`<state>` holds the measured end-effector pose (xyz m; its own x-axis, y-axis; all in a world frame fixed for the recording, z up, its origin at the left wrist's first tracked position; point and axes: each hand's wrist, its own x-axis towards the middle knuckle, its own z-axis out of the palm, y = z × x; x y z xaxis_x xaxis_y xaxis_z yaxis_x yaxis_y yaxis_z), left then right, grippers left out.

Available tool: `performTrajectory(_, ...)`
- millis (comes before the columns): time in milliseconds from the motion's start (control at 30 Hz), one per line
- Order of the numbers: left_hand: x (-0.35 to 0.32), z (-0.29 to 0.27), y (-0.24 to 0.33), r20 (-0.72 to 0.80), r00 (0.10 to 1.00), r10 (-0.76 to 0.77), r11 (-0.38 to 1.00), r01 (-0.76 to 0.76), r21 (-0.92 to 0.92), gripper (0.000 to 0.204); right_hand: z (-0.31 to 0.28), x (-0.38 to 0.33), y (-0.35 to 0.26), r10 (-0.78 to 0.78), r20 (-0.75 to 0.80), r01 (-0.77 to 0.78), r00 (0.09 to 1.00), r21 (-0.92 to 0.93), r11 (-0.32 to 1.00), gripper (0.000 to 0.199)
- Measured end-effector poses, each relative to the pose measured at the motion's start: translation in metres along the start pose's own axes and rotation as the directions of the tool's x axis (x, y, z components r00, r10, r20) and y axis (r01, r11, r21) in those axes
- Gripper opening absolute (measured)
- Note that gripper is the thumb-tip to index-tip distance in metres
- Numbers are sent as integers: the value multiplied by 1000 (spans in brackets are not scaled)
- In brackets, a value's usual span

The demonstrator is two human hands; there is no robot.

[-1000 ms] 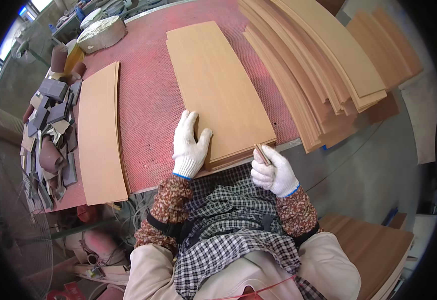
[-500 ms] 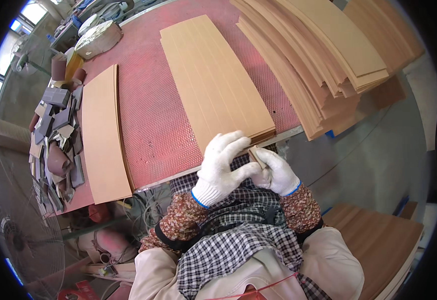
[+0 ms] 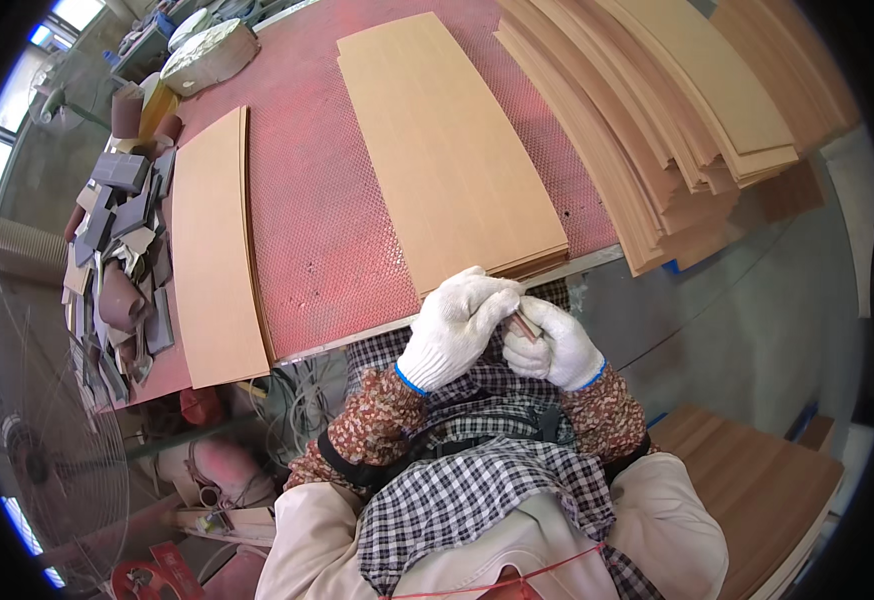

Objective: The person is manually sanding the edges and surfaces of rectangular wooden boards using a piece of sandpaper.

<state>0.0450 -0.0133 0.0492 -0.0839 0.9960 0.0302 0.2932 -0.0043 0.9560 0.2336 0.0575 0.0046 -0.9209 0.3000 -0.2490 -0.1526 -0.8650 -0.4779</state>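
Observation:
In front of my body, at the near table edge, both hands in white knit gloves meet. My right hand is closed round a small folded piece with beige and reddish-brown faces, like sandpaper. The fingers of my left hand are drawn together, their tips at the piece's upper end; the glove hides part of that grip. Just beyond the hands lies a long stack of thin light-brown wood panels, its near end at the table edge.
A red, mesh-patterned tabletop carries another panel stack on the left. Farther left lie heaped sanding blocks and scraps. Tall panel stacks stand at the right. Brown boards sit low on my right, a fan lower left.
My left hand's fingers, spread before, have closed in toward the small piece. The piece has tilted in my right hand. The view has shifted slightly.

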Motion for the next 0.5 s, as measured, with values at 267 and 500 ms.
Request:
performTrajectory(267, -2, 1, -9, 15, 993, -115, 991, 116, -70, 29, -6, 0, 9, 14, 20, -15, 1000, 69, 998, 43)
performTrajectory(500, -2, 0, 8, -1, 1000, 19, 984, -19, 179, 28, -8, 2, 10, 14, 35, -18, 999, 122, 992, 48)
